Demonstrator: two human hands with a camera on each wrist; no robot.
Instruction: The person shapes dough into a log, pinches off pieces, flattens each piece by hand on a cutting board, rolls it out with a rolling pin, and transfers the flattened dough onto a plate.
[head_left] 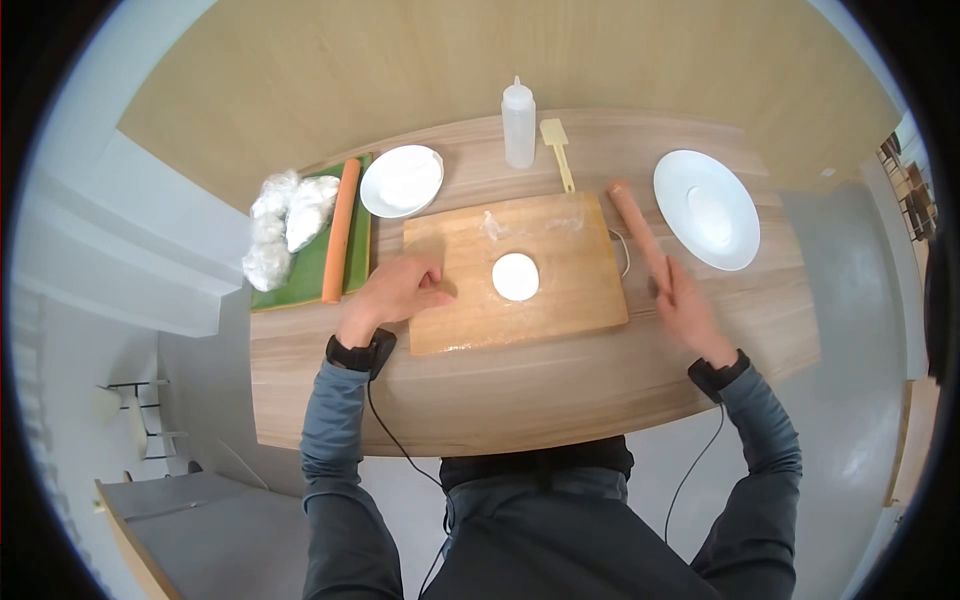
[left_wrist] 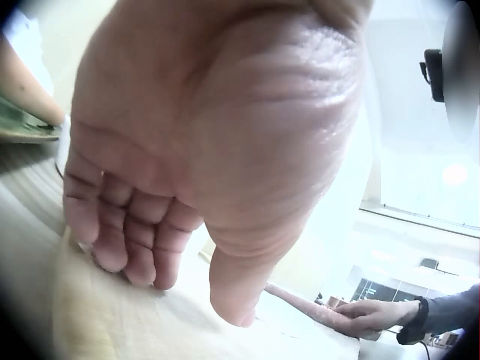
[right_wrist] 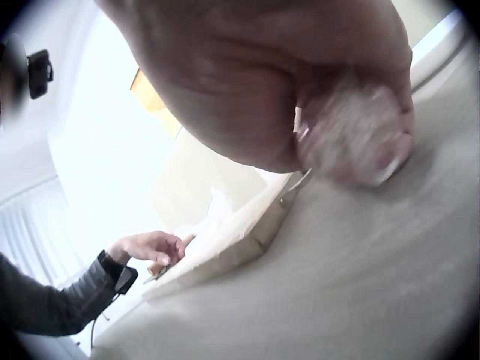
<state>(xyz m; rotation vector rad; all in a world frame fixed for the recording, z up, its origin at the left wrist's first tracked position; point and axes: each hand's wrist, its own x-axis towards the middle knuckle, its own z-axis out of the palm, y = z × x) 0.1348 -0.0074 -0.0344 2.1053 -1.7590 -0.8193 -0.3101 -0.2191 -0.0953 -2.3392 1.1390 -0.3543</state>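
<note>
A round white piece of dough (head_left: 516,277) lies on the wooden cutting board (head_left: 450,325), near its middle. My right hand (head_left: 688,308) grips the near end of a floured rolling pin (head_left: 637,228), just right of the board. In the right wrist view, the flour-dusted end of that rolling pin (right_wrist: 356,135) shows under my palm. My left hand (head_left: 398,288) hovers by the board's left edge with nothing in it. Its fingers (left_wrist: 139,255) are bent loosely in the left wrist view, with the thumb apart from them.
Another rolling pin (head_left: 341,230) lies on a green tray (head_left: 272,300) beside plastic-wrapped white bundles (head_left: 290,215). Behind the board stand a white bowl (head_left: 392,207), a squeeze bottle (head_left: 519,130) and a spatula (head_left: 555,140). An oval plate (head_left: 738,240) holding white powder is at right.
</note>
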